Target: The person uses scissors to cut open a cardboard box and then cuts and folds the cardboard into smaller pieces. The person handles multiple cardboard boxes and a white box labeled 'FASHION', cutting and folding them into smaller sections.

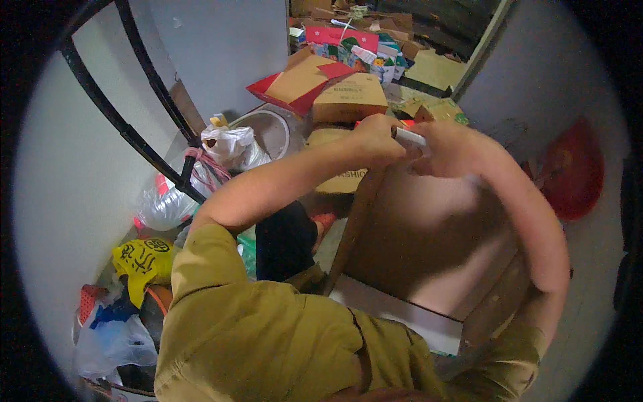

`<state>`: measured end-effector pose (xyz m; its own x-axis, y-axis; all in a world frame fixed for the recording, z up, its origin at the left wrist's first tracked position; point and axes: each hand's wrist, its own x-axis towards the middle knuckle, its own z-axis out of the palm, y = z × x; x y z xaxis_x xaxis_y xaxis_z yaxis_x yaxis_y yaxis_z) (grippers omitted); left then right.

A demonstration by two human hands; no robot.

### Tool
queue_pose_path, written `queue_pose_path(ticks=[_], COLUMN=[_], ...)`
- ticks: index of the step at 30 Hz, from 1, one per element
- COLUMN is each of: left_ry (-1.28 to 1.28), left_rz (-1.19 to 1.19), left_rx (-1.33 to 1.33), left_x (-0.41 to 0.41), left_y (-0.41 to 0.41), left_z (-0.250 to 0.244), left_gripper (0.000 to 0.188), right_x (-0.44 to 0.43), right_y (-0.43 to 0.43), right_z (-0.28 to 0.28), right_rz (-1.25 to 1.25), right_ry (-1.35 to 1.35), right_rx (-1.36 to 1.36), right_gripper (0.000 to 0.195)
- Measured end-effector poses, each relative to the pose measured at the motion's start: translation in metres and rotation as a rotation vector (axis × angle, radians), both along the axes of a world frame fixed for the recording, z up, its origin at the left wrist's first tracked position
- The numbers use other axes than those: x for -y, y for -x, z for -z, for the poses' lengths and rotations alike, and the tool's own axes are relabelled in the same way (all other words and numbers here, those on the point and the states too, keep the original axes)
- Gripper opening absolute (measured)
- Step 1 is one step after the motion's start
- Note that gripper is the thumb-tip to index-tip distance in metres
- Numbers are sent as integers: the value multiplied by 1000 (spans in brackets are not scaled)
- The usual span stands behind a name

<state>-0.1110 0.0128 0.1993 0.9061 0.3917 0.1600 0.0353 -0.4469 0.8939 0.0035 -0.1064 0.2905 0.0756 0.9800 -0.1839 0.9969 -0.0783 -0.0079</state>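
Observation:
A large cardboard box [427, 241] stands before me, with its brown inside in view. My left hand [379, 139] is above its far side, its fingers closed on a small white object [412, 138] that I cannot identify. Close to the right of it, my right hand [447, 146] is bent inward over the box's far edge and nearly meets the left. Its fingertips are blurred and partly hidden, so its hold is unclear. A white box flap [402, 314] lies at the box's near side, against my body.
Flat cartons [349, 95] and a red-trimmed cardboard piece [301, 83] lie ahead by a doorway. At left are a black metal handle frame [125, 128], a white plastic bag [233, 145], a yellow bag [145, 261] and a bin [161, 311]. A red basin [575, 173] is at right.

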Motion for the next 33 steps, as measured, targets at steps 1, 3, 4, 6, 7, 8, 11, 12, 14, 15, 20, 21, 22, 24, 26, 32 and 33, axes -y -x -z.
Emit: queue_pose_path(ticks=[1,3,4,6,7,8,11,12,14,15,20,21,22,24,26,32,33], left_ry=[-47,-141,-193,-320,-398,-476,-483,-436,-472,-549,-667,-601,-589,-446,-280,70,110], left_rz=[-11,-40,-61,-24,-11,32,175,218,244,232,422,535,628,464,360,131,221], left_rx=[28,34,19,77,182,311,341,401,471,473,363,433,427,549,446,392,304], left_x=[1,2,2,6,5,8,16,20,28,31,35,32,31,29,28,44,53], left_y=[-3,-10,-10,-2,7,20,55,63,75,78,104,114,115,114,99,63,67], left_z=[2,3,3,3,1,0,-10,-16,-29,-37,-50,-46,-45,-39,-31,36,57], left_gripper=[22,21,20,17,20,23,30,30,27,25,48,49,51,42,44,43,41], right_x=[-6,-13,-14,-10,-4,2,26,33,45,50,84,89,93,93,82,25,24], right_y=[1,5,11,31,40,49,61,64,68,69,89,90,90,85,71,-5,-11], right_z=[3,4,4,5,4,0,-18,-24,-33,-39,-64,-70,-74,-82,-84,-85,-82], right_rz=[8,45,70,13,-19,-31,-187,-237,-306,-366,-412,-450,-372,-250,31,-8,-148], right_ry=[41,46,1,-112,-197,-213,-121,-144,-200,-241,-319,-378,-327,-185,-47,-39,-78], right_rx=[64,185,251,406,413,392,471,453,454,480,528,488,528,481,506,27,-34], right_gripper=[25,22,20,14,12,10,12,13,13,14,20,21,22,24,29,44,45])
